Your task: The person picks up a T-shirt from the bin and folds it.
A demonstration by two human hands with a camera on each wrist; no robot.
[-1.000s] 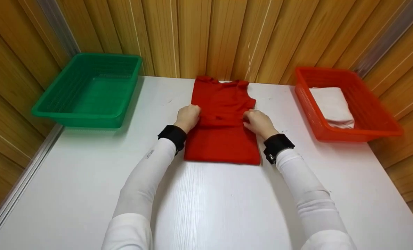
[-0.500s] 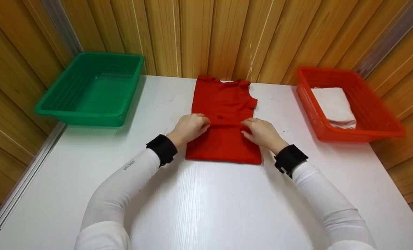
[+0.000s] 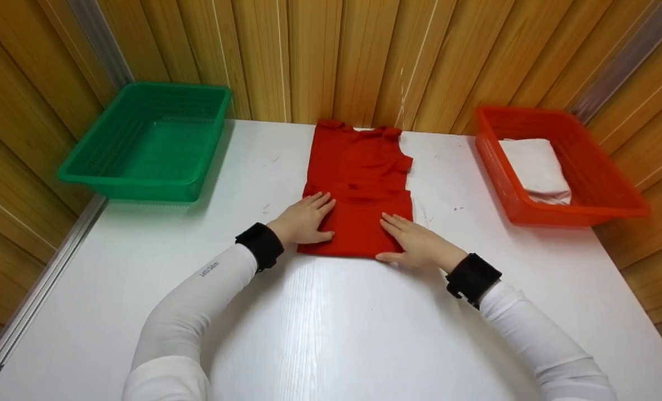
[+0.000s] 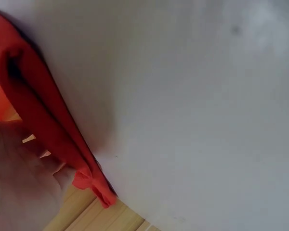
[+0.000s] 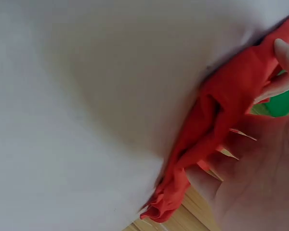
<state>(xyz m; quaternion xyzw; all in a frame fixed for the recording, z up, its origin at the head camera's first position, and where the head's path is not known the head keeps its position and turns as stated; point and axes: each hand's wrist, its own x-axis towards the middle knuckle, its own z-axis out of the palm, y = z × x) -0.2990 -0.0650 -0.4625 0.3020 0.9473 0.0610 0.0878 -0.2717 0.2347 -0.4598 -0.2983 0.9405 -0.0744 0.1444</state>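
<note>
A red shirt [image 3: 359, 161] lies folded lengthwise on the white table, its neckline toward the wall and its lower part doubled over in a layered band. My left hand [image 3: 304, 220] rests on the left side of that band, fingers spread and straight. On the right side, my right hand [image 3: 417, 242] lies with extended fingers across the cloth, its thumb at the near edge. In the left wrist view the folded side of the red shirt [image 4: 43, 106] shows stacked layers beside the hand. The right wrist view shows the shirt's other side [image 5: 226, 106], rumpled, under the fingers.
A green basket [image 3: 141, 181] stands at the back left of the table [image 3: 331, 334]. At the back right is a red basket [image 3: 587, 213] with a folded white cloth [image 3: 537, 170] inside. A wood-panelled wall [image 3: 359, 61] runs behind the table.
Both hands first pinched the shirt's sides, then moved inward and toward the near edge. Their fingers have straightened and now lie flat on the lower band, whose near edge has shifted slightly.
</note>
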